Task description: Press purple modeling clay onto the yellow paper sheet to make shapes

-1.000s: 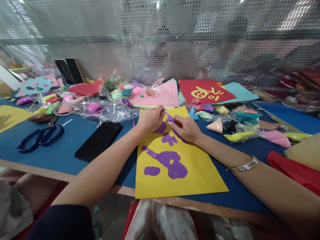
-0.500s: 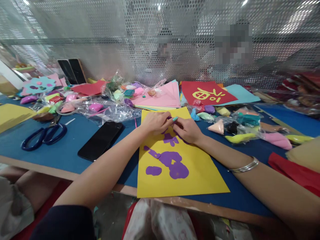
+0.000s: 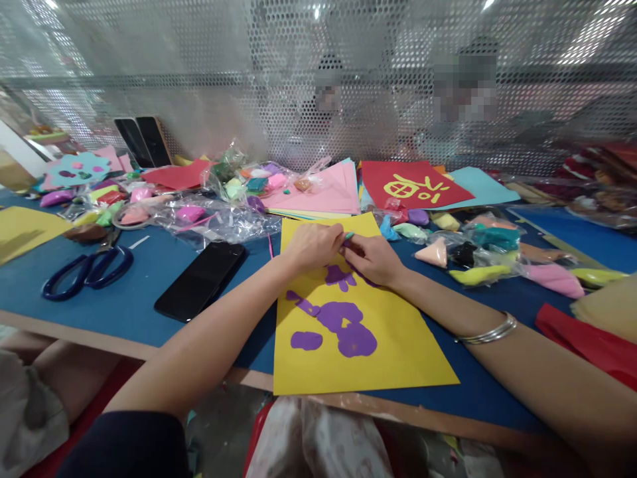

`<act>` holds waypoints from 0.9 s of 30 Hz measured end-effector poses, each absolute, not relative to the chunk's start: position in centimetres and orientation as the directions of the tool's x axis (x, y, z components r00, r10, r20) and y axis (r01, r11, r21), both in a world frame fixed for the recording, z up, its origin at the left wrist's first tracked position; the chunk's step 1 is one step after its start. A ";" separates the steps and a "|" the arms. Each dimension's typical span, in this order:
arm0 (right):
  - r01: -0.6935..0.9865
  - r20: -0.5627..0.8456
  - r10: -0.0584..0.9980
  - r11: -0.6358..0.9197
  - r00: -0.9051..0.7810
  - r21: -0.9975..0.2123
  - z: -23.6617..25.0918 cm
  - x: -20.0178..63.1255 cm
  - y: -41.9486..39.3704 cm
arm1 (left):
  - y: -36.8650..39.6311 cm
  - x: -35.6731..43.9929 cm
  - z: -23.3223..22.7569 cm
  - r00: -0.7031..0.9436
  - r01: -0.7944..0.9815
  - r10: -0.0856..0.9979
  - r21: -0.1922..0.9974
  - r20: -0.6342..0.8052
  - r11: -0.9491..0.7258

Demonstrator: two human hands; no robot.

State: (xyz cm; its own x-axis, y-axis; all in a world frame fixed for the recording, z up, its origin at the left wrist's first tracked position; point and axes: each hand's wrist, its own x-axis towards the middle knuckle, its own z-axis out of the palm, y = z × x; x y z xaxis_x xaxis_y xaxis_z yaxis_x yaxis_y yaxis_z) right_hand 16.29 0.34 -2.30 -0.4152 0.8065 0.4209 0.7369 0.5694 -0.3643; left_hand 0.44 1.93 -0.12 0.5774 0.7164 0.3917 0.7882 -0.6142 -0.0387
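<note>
A yellow sheet of paper (image 3: 318, 372) lies in front of me with flattened purple clay shapes (image 3: 357, 339) stuck on it. Near its far end, my left hand (image 3: 318, 245) is closed, its fingers curled down and meeting the right fingertips. My right hand (image 3: 374, 255) is closed too, thumb and fingers pinched together. A bit of purple clay (image 3: 346, 244) shows between the fingertips of both hands; most of it is hidden by them. Just below the hands is another purple clay piece (image 3: 340, 277) with finger-like strips.
Left of the paper lie a black phone (image 3: 200, 280) and blue-handled scissors (image 3: 88, 271). Bagged clay lumps (image 3: 478, 255) cover the right side. Behind are pink paper (image 3: 333, 189) and a red sheet with yellow clay lines (image 3: 415, 186). A perforated metal screen (image 3: 223, 86) stands beyond.
My left fingers have curled in more and shifted slightly at the purple clay. The right hand stays nearly in place; the shapes on the paper look the same.
</note>
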 end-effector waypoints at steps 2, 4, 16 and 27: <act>0.735 0.412 0.804 0.575 -0.428 -0.360 -2.2 16.3 0.3 | 1.9 0.4 0.0 0.565 0.798 0.721 -0.043 0.402 -0.601; 0.738 0.408 0.807 0.572 -0.428 -0.358 -2.2 16.2 0.3 | 1.9 0.4 0.0 0.553 0.806 0.723 -0.044 0.414 -0.591; 0.739 0.414 0.804 0.573 -0.426 -0.353 -2.3 16.2 0.2 | 1.7 0.2 0.3 0.545 0.802 0.709 -0.033 0.448 -0.596; 0.746 0.477 0.800 0.558 -0.365 -0.364 -2.6 16.4 0.5 | 1.7 -0.1 0.1 0.622 0.750 0.667 -0.067 0.410 -0.658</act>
